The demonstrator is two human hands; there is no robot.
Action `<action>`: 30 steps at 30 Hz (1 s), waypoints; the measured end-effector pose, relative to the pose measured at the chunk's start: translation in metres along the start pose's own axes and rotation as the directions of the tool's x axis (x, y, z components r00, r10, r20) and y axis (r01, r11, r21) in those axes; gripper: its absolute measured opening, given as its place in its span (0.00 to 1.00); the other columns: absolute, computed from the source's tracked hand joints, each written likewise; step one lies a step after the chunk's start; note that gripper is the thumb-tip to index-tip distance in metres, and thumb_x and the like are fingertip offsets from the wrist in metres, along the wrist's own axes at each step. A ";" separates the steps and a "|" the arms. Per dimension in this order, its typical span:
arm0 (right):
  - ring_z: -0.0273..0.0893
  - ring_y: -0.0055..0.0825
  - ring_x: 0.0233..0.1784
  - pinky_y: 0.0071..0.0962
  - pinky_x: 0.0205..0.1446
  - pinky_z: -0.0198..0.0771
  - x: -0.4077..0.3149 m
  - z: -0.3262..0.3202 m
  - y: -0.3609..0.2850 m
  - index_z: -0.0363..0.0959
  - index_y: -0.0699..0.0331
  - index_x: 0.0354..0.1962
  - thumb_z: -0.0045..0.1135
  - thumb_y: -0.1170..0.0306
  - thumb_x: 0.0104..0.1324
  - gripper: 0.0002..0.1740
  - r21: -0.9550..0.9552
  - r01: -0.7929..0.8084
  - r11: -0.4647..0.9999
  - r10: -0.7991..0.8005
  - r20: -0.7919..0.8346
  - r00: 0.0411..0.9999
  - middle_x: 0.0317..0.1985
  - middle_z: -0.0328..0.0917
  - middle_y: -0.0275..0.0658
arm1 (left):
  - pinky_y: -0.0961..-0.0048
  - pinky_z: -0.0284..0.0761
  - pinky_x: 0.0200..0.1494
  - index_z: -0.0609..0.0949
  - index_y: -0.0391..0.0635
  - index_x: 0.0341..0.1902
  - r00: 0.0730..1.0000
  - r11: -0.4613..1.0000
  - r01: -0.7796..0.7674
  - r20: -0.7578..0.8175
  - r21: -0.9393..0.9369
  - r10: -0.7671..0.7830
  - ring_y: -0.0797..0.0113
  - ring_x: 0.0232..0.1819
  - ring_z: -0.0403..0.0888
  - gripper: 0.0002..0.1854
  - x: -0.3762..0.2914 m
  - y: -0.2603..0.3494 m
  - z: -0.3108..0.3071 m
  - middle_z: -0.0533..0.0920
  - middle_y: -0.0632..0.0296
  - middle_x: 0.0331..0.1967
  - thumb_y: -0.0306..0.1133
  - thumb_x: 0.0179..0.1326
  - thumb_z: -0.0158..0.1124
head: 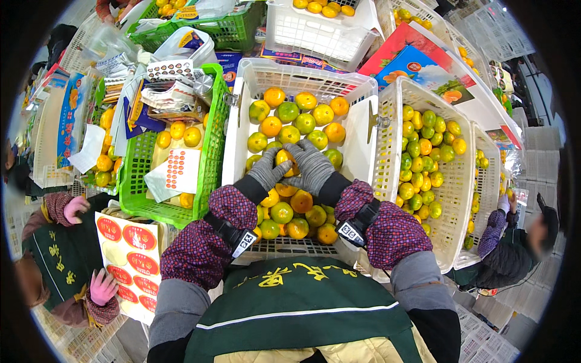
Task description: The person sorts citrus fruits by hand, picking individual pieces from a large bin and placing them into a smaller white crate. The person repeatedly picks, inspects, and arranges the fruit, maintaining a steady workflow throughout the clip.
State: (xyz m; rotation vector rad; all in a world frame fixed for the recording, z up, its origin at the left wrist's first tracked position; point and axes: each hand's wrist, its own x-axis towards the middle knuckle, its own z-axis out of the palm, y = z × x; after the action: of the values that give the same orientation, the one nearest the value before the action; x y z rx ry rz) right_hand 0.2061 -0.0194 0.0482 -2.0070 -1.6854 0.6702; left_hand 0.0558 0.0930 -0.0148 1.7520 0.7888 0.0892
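My left hand [266, 170] and my right hand [312, 167], both in grey knit gloves, are around one orange mandarin [284, 157]. The left thumb lies across its front, and the right fingers cover its right side. Beneath them is a white plastic crate [308, 75] with a white liner [361, 136]. Loose green-and-yellow mandarins [288, 111] are spread over the liner beyond my hands. Nearer to me, below my wrists, more mandarins [282, 212] are heaped.
On the left stands a green crate [213, 131] with a sticker sheet [182, 169] and packaging. A white crate of mandarins [447, 199] stands on the right. A co-worker's pink-gloved hand [102, 286] is beside a sheet of red labels [131, 263]; another person [508, 254] works far right.
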 end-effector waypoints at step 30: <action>0.66 0.46 0.68 0.41 0.70 0.65 0.116 -0.038 0.134 0.66 0.61 0.63 0.66 0.63 0.54 0.38 -0.133 -0.690 0.712 0.646 -0.261 0.717 0.62 0.69 0.53 | 0.72 0.80 0.45 0.68 0.39 0.65 0.963 0.884 0.234 0.218 -0.404 -0.156 0.65 0.45 0.82 0.26 0.004 -0.009 -0.001 0.79 0.52 0.54 0.38 0.69 0.61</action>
State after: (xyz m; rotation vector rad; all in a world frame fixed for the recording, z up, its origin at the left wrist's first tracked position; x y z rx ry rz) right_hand 0.3501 0.0719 -0.0134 -2.7786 -0.8984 0.4825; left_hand 0.0543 0.0973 -0.0237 1.2379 0.7449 -0.0319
